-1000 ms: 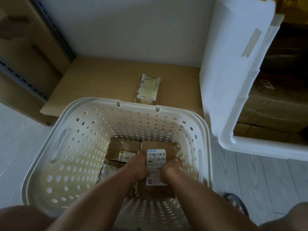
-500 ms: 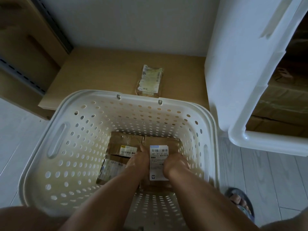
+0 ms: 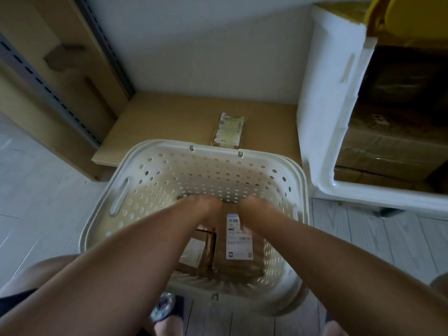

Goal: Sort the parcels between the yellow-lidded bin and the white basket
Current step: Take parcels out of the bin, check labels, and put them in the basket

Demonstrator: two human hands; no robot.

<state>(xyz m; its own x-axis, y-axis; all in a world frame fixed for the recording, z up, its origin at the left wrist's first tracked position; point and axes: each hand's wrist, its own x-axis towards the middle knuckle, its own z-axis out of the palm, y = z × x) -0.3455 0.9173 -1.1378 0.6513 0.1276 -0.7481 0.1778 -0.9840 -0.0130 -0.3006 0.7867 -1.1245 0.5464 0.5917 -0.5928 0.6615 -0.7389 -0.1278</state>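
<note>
Head view: both hands are reached deep into the white perforated plastic basket (image 3: 135, 190). Left hand (image 3: 206, 204) and right hand (image 3: 252, 207) are blurred, so their grip cannot be told. A brown cardboard parcel with white label (image 3: 238, 241) lies on the basket's floor beneath them.

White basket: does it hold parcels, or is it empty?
Not empty. The white basket holds brown parcels; a labelled parcel lies on its floor.

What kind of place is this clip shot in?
Probably a home storage corner used for parcel sorting: labelled parcels in a white basket, a bin of cardboard boxes, low shelving on a tiled floor.
</note>
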